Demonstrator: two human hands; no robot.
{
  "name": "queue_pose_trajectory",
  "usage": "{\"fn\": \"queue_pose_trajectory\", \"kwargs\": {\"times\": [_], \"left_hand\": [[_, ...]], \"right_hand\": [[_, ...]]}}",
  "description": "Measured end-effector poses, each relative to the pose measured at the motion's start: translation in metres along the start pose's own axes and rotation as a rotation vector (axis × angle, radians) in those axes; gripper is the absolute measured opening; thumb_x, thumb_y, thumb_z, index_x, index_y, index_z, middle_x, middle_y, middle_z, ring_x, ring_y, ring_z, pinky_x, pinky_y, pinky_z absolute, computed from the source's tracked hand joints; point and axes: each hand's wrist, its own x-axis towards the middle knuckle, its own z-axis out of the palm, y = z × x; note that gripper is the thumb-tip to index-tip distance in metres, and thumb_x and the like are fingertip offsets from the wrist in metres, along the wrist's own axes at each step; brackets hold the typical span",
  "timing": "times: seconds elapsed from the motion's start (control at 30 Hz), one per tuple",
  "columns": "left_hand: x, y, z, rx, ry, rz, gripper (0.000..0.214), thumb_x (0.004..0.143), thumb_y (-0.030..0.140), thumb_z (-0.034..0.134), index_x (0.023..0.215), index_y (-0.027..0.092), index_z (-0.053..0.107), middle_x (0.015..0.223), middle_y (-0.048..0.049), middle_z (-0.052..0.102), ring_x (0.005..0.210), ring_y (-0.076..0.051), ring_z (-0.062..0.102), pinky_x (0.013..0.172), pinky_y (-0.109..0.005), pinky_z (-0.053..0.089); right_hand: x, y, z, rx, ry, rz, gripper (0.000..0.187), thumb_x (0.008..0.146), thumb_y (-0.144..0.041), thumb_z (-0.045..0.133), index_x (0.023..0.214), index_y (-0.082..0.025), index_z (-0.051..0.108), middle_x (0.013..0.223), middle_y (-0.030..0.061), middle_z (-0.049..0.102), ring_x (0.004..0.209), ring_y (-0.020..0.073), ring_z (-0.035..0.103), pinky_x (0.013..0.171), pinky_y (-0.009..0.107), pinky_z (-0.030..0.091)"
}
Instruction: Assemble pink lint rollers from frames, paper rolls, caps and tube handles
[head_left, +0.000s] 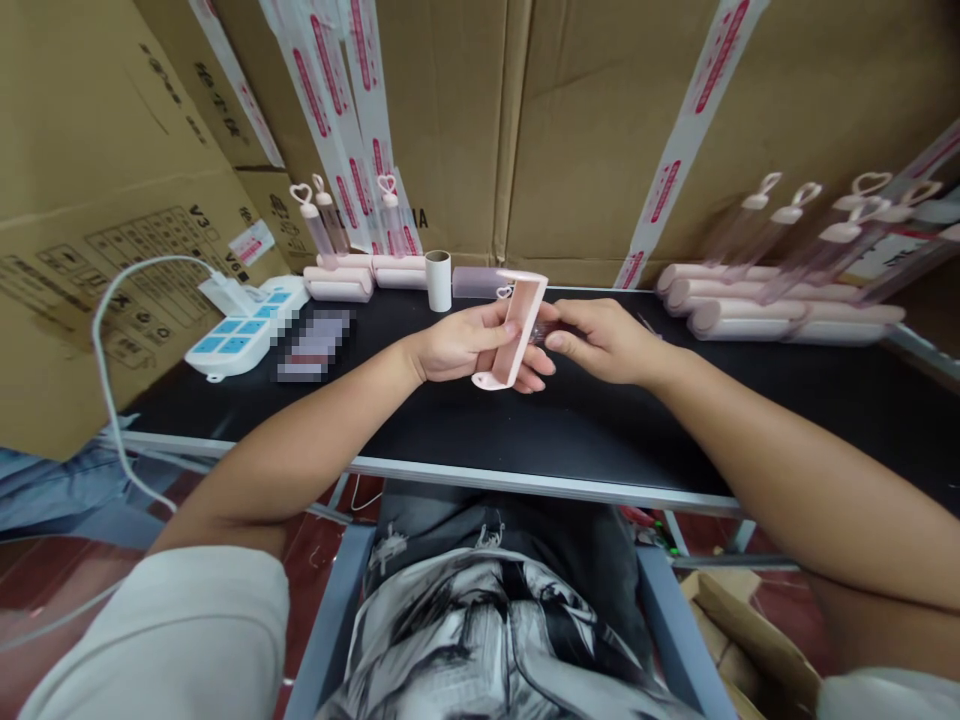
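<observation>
My left hand [472,342] is closed round a pale pink plastic holder [519,335], a long shallow channel with a rounded flap at each end. The holder is tilted, its hollow side turned to the right. My right hand [604,338] is pinched close beside it, at a small dark see-through part [544,330] that the fingers mostly cover; its kind cannot be made out. Beyond the hands a translucent pinkish tube [474,282] lies on the black table [450,430]. A pink heart-shaped loop [504,292] shows beside the holder.
A white cylinder [439,282] stands behind my left hand. Pink bases with heart-topped tubes stand at the back left [339,278] and right [750,318]. A power strip [244,328] with a white cable and a pixelated object [315,345] lie left. Cardboard [585,150] walls the back.
</observation>
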Motion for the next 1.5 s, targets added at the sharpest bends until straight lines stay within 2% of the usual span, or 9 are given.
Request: {"fn": "queue_pose_trajectory", "kwargs": {"times": [0.17,0.43,0.67,0.8,0.93,1.07,1.27,1.4,1.5], "left_hand": [[0.002,-0.003,0.004,0.113,0.022,0.051,0.047,0.09,0.055,0.083,0.116,0.02,0.065,0.088,-0.007,0.081,0.08,-0.023,0.083,0.078,-0.036,0.067],[0.004,0.0,0.011,0.203,0.099,0.132,0.053,0.086,0.062,0.084,0.111,0.02,0.063,0.081,-0.002,0.077,0.071,-0.017,0.077,0.075,-0.035,0.067],[0.01,0.002,0.011,0.259,0.194,0.201,0.057,0.086,0.065,0.082,0.114,0.02,0.059,0.071,0.0027,0.069,0.061,-0.014,0.071,0.068,-0.032,0.065],[0.003,0.014,0.008,0.282,0.271,0.247,0.06,0.083,0.067,0.085,0.113,0.021,0.059,0.068,0.0045,0.065,0.053,-0.012,0.064,0.06,-0.029,0.061],[-0.008,0.03,0.003,0.318,0.321,0.232,0.055,0.088,0.064,0.081,0.117,0.023,0.059,0.068,0.0048,0.062,0.054,-0.015,0.066,0.056,-0.032,0.059],[-0.01,0.035,-0.006,0.382,0.469,0.26,0.047,0.097,0.06,0.072,0.122,0.023,0.059,0.074,0.0032,0.063,0.057,-0.014,0.066,0.056,-0.03,0.056],[-0.008,0.036,-0.02,0.447,0.557,0.26,0.042,0.101,0.057,0.067,0.123,0.022,0.057,0.075,0.0031,0.065,0.056,-0.012,0.064,0.058,-0.027,0.055],[-0.006,0.03,-0.033,0.622,0.651,0.251,0.043,0.101,0.059,0.066,0.121,0.024,0.051,0.078,0.0021,0.068,0.059,-0.013,0.064,0.061,-0.027,0.053],[-0.004,0.021,-0.041,0.887,0.729,0.174,0.031,0.105,0.05,0.063,0.116,0.023,0.05,0.082,0.0,0.07,0.063,-0.013,0.064,0.066,-0.028,0.051]], "right_hand": [[-0.001,-0.006,-0.004,0.015,-0.1,-0.051,0.056,0.106,-0.073,0.039,0.096,-0.023,0.063,0.082,0.0051,0.07,0.069,0.0191,0.059,0.071,0.031,0.042],[-0.001,-0.01,-0.008,-0.064,-0.073,-0.027,0.052,0.107,-0.069,0.039,0.095,-0.023,0.062,0.08,0.0055,0.069,0.066,0.0201,0.058,0.069,0.032,0.037],[0.002,-0.026,-0.012,-0.25,-0.039,0.155,0.048,0.106,-0.064,0.039,0.092,-0.023,0.061,0.075,0.0078,0.067,0.063,0.0228,0.056,0.063,0.035,0.028],[0.0,-0.009,-0.022,-0.344,-0.049,0.293,0.046,0.105,-0.061,0.045,0.089,-0.023,0.066,0.076,0.0095,0.069,0.068,0.0256,0.061,0.065,0.036,0.03],[-0.002,0.018,-0.028,-0.186,0.053,0.278,0.052,0.107,-0.065,0.041,0.092,-0.022,0.068,0.08,0.0066,0.071,0.076,0.0246,0.063,0.072,0.036,0.039],[-0.003,0.031,-0.022,-0.122,0.073,0.324,0.055,0.106,-0.07,0.043,0.093,-0.022,0.068,0.079,0.0048,0.071,0.074,0.0228,0.061,0.072,0.035,0.041],[-0.002,0.035,-0.013,-0.119,0.019,0.393,0.041,0.099,-0.061,0.058,0.097,-0.021,0.07,0.081,0.0049,0.074,0.071,0.0214,0.062,0.07,0.034,0.04],[-0.002,0.037,-0.012,-0.113,-0.012,0.415,0.037,0.096,-0.058,0.062,0.094,-0.022,0.071,0.078,0.0042,0.074,0.07,0.0212,0.063,0.068,0.034,0.04],[-0.002,0.038,-0.012,-0.107,-0.024,0.425,0.037,0.095,-0.058,0.062,0.089,-0.022,0.07,0.078,0.0043,0.075,0.069,0.0208,0.063,0.067,0.034,0.04]]}}
